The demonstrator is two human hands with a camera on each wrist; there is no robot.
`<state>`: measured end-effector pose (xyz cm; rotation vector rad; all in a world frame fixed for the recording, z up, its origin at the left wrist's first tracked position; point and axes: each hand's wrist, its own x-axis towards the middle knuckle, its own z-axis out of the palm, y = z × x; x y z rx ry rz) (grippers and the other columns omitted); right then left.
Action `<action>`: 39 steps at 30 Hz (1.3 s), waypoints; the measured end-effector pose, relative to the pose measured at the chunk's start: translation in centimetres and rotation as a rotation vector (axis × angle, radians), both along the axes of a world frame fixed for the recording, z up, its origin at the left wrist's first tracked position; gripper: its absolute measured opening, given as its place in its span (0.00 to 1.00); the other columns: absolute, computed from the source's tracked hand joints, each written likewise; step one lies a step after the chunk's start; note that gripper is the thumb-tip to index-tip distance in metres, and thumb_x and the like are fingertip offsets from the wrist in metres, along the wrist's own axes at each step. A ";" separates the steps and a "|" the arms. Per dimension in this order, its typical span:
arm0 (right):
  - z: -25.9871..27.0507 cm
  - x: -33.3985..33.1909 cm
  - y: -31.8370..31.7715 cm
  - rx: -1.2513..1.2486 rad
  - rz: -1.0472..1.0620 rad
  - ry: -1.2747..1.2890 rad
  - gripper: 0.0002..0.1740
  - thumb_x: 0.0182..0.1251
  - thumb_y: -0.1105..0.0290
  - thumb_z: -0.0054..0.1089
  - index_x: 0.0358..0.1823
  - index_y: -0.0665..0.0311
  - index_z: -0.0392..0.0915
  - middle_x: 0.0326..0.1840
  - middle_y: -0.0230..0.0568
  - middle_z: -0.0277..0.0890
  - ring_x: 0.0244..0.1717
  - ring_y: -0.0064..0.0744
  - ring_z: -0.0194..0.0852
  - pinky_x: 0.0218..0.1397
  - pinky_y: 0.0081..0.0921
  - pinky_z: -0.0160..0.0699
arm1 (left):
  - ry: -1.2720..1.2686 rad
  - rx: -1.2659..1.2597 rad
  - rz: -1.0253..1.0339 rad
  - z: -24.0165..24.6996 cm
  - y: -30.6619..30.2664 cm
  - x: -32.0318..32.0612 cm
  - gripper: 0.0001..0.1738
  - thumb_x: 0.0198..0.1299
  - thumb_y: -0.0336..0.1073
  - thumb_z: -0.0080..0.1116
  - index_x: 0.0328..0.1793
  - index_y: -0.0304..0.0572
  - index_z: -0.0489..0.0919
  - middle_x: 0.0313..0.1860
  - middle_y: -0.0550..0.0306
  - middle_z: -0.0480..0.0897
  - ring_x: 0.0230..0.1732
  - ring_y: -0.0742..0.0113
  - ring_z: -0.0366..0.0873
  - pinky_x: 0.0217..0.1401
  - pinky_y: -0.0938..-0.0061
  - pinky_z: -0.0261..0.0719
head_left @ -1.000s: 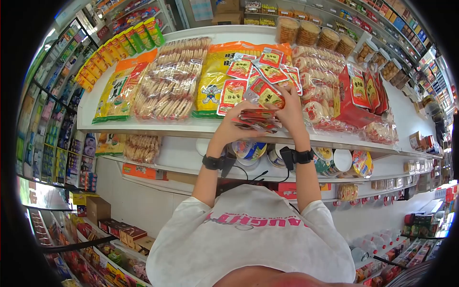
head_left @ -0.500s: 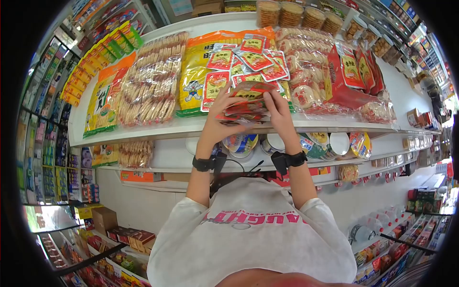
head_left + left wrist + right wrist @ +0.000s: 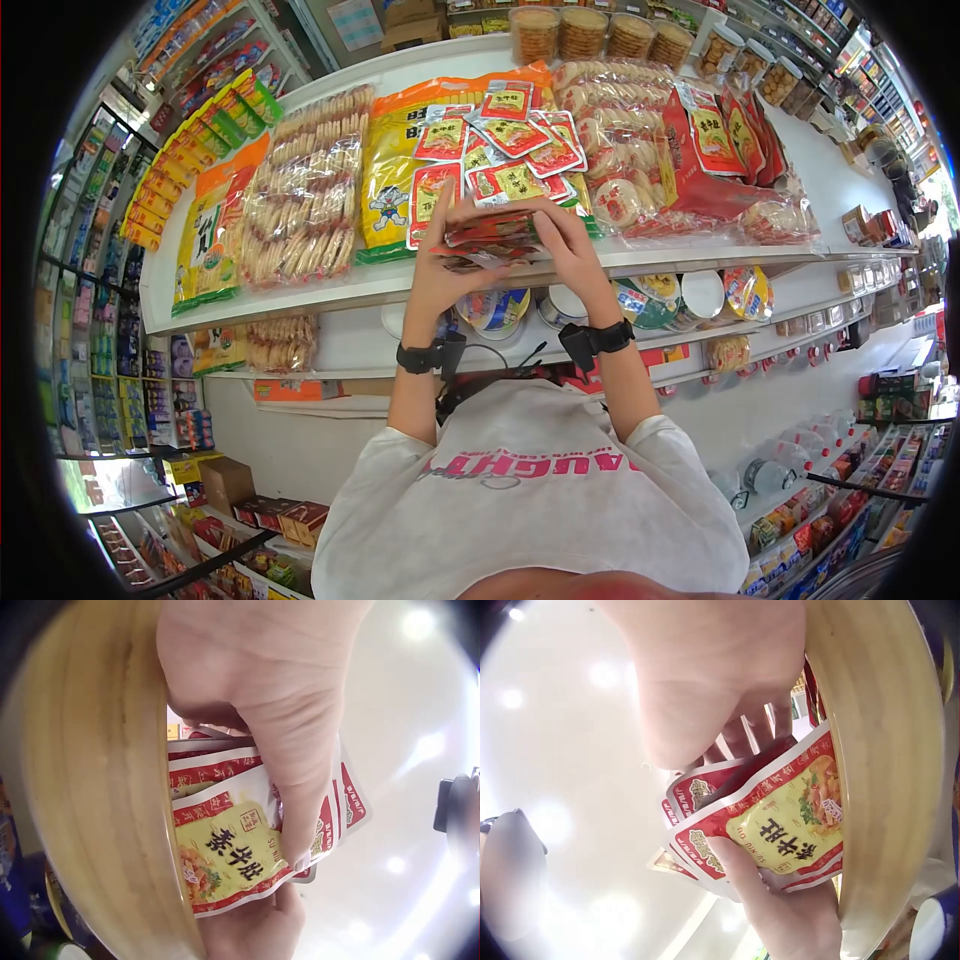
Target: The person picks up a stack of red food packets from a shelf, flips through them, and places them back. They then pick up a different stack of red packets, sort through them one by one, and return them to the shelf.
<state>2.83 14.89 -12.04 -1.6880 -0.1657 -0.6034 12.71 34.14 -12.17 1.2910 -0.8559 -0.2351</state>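
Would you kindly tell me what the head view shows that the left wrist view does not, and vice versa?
Only the head view shows the yellow and green packs, the round biscuit tubs and the white T-shirt. Only the left wrist view shows ceiling lights and a front packet's yellow label. Both share the held packets, the left hand and the right hand.

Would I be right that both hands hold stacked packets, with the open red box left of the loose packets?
Not quite: the left hand and right hand do hold stacked packets, but the head view shows the open red box right of the loose packets.
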 end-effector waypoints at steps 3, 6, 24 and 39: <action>-0.4 0.1 -0.7 -0.126 -0.108 -0.036 0.18 0.87 0.67 0.51 0.66 0.71 0.80 0.61 0.50 0.85 0.62 0.41 0.83 0.68 0.33 0.76 | 0.011 0.048 0.048 0.5 0.2 -0.6 0.59 0.42 0.26 0.88 0.83 0.39 0.68 0.66 0.49 0.85 0.69 0.60 0.81 0.75 0.62 0.78; 1.1 0.0 -1.8 -0.215 -0.187 -0.052 0.19 0.86 0.68 0.52 0.70 0.69 0.77 0.68 0.53 0.82 0.69 0.47 0.79 0.74 0.37 0.73 | -0.056 0.166 0.015 -0.5 0.6 0.4 0.49 0.44 0.26 0.87 0.75 0.39 0.73 0.64 0.49 0.86 0.66 0.61 0.83 0.72 0.65 0.81; -1.6 1.4 -1.8 -0.676 -0.353 -0.069 0.21 0.56 0.83 0.72 0.53 0.66 0.82 0.58 0.45 0.80 0.61 0.55 0.76 0.69 0.45 0.74 | -0.003 0.141 -0.013 -1.2 0.6 0.7 0.47 0.45 0.25 0.88 0.73 0.42 0.73 0.62 0.50 0.85 0.58 0.65 0.87 0.62 0.67 0.89; -1.8 1.3 -2.1 -0.858 -0.337 0.081 0.36 0.66 0.80 0.66 0.77 0.59 0.71 0.82 0.51 0.67 0.82 0.56 0.62 0.88 0.56 0.52 | -0.112 0.135 0.019 -0.7 0.6 0.9 0.41 0.45 0.35 0.91 0.65 0.41 0.79 0.59 0.56 0.87 0.58 0.69 0.85 0.63 0.69 0.84</action>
